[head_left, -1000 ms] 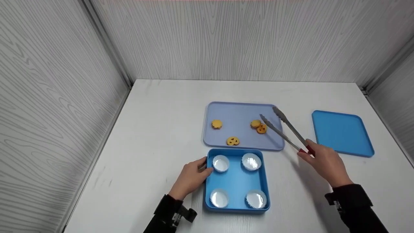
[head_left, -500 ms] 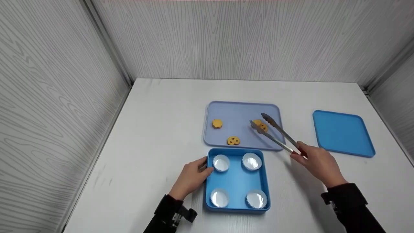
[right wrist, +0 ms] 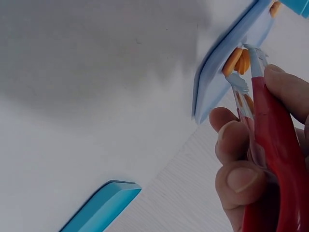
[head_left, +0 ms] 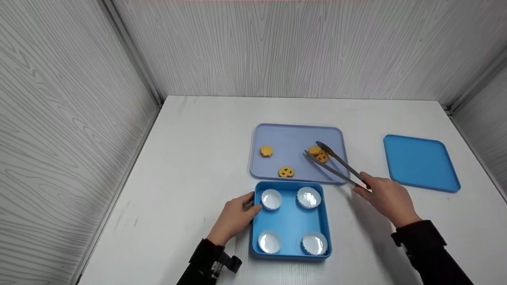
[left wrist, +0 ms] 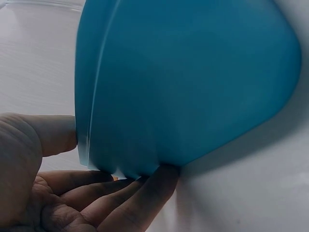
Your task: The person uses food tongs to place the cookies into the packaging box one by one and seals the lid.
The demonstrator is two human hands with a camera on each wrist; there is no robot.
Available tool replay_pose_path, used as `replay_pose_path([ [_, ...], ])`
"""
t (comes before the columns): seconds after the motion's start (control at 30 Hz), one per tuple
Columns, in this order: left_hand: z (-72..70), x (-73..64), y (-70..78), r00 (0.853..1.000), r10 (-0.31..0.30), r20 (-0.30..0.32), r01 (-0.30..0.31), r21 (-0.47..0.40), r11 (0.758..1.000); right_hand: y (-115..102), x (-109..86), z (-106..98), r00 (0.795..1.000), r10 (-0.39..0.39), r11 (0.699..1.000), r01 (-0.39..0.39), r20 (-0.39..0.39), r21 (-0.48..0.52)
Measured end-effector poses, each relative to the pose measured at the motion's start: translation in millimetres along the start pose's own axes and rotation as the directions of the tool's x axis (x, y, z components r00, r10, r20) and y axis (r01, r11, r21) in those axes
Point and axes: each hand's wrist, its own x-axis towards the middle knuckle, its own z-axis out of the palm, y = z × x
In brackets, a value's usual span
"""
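While tongs (right wrist: 273,121) straddle touching cookies (head_left: 314,150): pick-up step apparently under way.
Left hand (head_left: 234,217): gripping blue box (head_left: 291,221).
Right hand (head_left: 390,201): grasping tongs.
Tongs, next move: gentle closing, likely.

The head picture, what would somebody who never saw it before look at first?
Probably the metal tongs in the right hand, reaching over the lavender tray with their tips on either side of some yellow cookies. Next, perhaps, the four white fluted cups, one near each corner inside the blue box. The left hand holds that box's left side.
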Motion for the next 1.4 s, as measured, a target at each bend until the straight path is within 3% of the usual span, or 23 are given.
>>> replay_pose_path([
  [0.33,0.1,-0.7,-0.1,1.0,-0.009,0.001,0.009,-0.003,1.0,-3.8,3.7,-11.1,1.0,-0.017,1.0,0.017,-0.006,-0.005],
  [0.57,-0.2,-1.7,-1.9,1.0,0.022,-0.002,-0.022,-0.024,0.999,-7.1,7.5,-16.6,0.999,-0.034,0.999,0.034,-0.023,-0.017],
  [1.4,-0.3,-1.7,-0.4,1.0,0.008,-0.004,-0.008,-0.041,0.999,-22.0,29.6,-29.0,0.996,-0.084,0.995,0.081,-0.034,-0.065],
])
